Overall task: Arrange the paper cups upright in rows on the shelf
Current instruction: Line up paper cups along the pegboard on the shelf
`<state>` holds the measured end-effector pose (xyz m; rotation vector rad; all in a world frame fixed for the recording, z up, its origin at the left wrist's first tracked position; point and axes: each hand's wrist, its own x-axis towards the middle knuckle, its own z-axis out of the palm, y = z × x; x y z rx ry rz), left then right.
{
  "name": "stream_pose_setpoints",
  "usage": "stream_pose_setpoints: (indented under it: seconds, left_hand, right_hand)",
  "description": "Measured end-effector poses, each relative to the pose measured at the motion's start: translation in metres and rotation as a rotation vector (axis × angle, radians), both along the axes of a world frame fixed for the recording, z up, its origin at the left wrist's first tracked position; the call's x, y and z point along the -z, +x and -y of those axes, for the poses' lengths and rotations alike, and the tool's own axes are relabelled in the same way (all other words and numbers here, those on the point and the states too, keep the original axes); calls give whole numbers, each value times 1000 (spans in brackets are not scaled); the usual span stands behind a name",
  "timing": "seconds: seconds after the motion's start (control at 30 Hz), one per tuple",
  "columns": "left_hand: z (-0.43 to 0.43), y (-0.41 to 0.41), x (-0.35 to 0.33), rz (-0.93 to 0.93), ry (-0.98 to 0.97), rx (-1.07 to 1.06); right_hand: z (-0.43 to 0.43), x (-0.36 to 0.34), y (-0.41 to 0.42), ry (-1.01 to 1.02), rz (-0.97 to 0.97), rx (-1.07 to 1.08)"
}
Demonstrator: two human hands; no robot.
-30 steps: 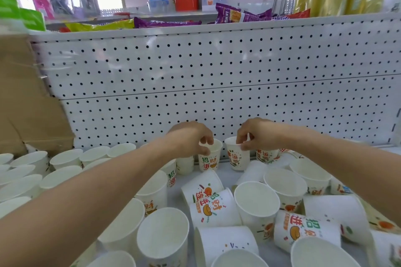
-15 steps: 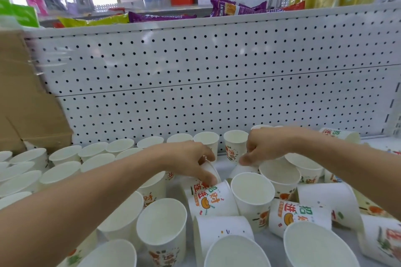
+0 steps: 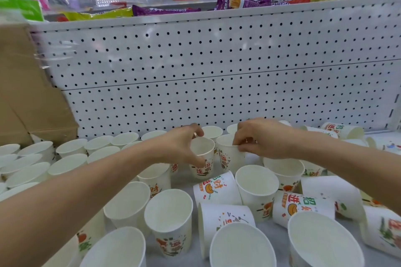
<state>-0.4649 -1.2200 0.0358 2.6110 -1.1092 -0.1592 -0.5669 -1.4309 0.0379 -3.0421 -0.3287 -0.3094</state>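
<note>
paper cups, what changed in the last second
Both came back from the back-row cups toward the camera. The left grip now holds an upright printed white paper cup by its rim and side; the right grip pinches the rim of a second printed cup. The upright rows on the left and other toppled cups in front stayed put.

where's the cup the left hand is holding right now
In the head view it's dead centre: the held cup is upright in the left hand, just left of the neighbouring cup pinched by the right hand, in front of the pegboard.
</note>
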Motion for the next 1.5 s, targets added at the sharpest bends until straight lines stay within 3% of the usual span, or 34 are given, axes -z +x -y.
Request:
stream_pose_setpoints:
  seconds: [0.2, 0.33, 0.43, 0.53, 0.6, 0.83, 0.97, 1.27, 1.5]
  left_hand:
    - [-2, -3, -1, 78, 90, 66]
    - [-12, -16, -13, 79, -107, 76]
    - [-19, -37, -18, -29, -233, 163]
    - [-16, -56, -12, -80, -84, 266]
    - [-9, -59, -6, -32, 22, 278]
    - [19, -55, 3, 61, 198, 312]
    - [27, -60, 10, 77, 203, 298]
    - [-13, -50, -6, 34, -67, 204]
    - [-33, -40, 0, -39, -42, 168]
  right_hand:
    - [-9, -3, 1, -19, -47, 18]
    - [-12, -19, -19, 136, 1, 24]
    - [-15, -32, -47, 242, -112, -7]
    - [-22, -35, -69, 167, -352, 70]
    - [-27, -32, -74, 76, -410, 141]
    - [-41, -17, -67, 70, -313, 186]
    - [-42, -12, -62, 68, -246, 239]
    - [-42, -12, -64, 82, -135, 270]
    - [-50, -13, -73, 157, -95, 244]
